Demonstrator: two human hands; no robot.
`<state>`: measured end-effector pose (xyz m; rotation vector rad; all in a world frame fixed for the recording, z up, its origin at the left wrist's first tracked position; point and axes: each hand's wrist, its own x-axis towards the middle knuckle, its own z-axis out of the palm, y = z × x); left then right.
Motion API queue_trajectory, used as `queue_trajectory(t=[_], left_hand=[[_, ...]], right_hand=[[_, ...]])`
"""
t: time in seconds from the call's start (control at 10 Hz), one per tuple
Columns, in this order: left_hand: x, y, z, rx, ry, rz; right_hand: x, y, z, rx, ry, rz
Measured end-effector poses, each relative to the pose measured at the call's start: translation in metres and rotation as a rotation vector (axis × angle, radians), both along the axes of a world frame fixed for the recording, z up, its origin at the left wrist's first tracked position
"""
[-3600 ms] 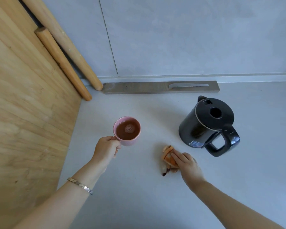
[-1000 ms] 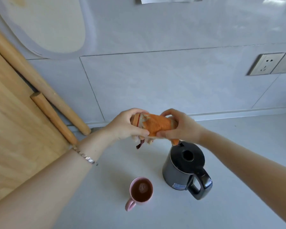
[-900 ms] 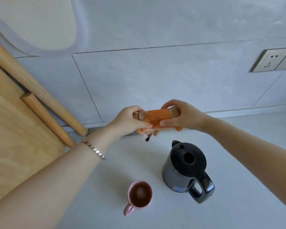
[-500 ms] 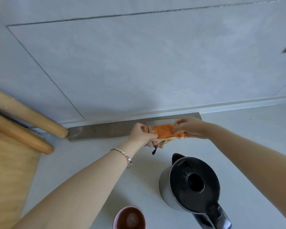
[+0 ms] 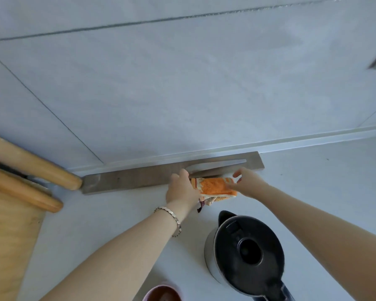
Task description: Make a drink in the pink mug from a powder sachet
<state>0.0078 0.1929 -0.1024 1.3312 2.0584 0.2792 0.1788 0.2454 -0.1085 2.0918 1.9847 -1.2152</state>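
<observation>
Setting: a pale grey counter (image 5: 100,224) meets a grey tiled wall (image 5: 182,94); a long grey metal strip (image 5: 128,178) with a tapered slot lies along the foot of the wall.
Left edge: a wooden board (image 5: 7,246) and two wooden rolling pins (image 5: 30,168), all partly out of frame.
Sachet: an orange sachet (image 5: 214,186) with paler, crumpled edges and a dark torn strip hanging from its lower left — held between both hands just in front of the metal strip; whether it touches the counter I cannot tell.
Left hand: the left hand (image 5: 181,191) is closed on the sachet's left end, back of the hand to the camera, a metal bracelet (image 5: 172,220) on the wrist.
Right hand: the right hand (image 5: 246,181) pinches the sachet's right end, with one finger lifted clear of it.
Mug: the pink mug (image 5: 162,293) sits at the bottom edge, only its far rim and a little brown drink in view — the rest is cut off.
Kettle: a black kettle (image 5: 245,253) stands right of the mug, nearer the camera than the hands; its handle runs off the bottom edge.
Hard to read: print on the sachet is too blurred to make out, and the left fingertips are hidden behind the hand.
</observation>
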Motion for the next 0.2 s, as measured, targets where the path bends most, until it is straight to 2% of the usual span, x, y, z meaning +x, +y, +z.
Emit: queue_trajectory(t=[0.2], left_hand=[[-0.015,-0.022,0.090,-0.217,0.100,-0.391]], right_hand=[[-0.015,-0.025,0.088,0.115,-0.222,0.273]])
